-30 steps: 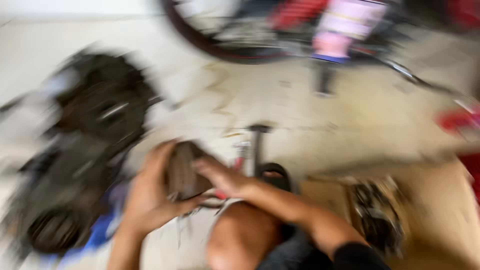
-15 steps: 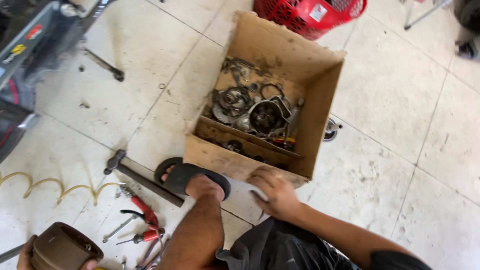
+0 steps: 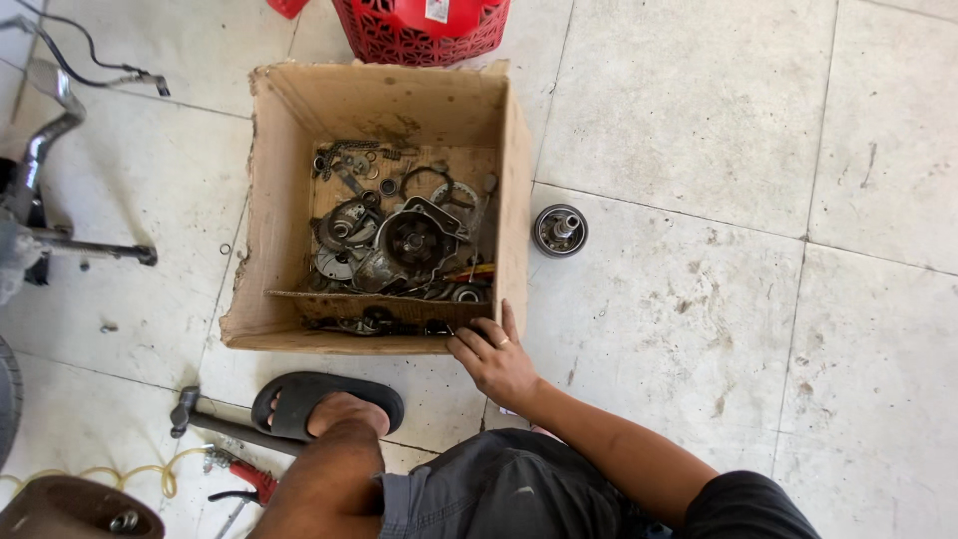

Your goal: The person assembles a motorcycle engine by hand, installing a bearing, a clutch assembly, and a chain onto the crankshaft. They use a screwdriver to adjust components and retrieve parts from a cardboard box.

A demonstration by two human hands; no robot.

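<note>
- Fingers of my right hand (image 3: 494,357) lie spread and flat on the near corner of the cardboard box (image 3: 279,210), lower centre of the frame, pinching nothing.
- Box sits upper centre, holding greasy metal engine parts (image 3: 399,245).
- I see 1 round metal part (image 3: 559,230) on the tiles just right of it.
- My left hand is out of view; a brown part (image 3: 70,509) shows lower left.
- My sandalled foot (image 3: 329,404) rests below the box, beside a hammer (image 3: 215,419).

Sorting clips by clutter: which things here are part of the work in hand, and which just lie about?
In hand:
right hand resting on the front corner of the cardboard box
metal engine parts inside it

Lying about:
round metal part on the tiles
red basket
hammer
red-handled pliers
</note>
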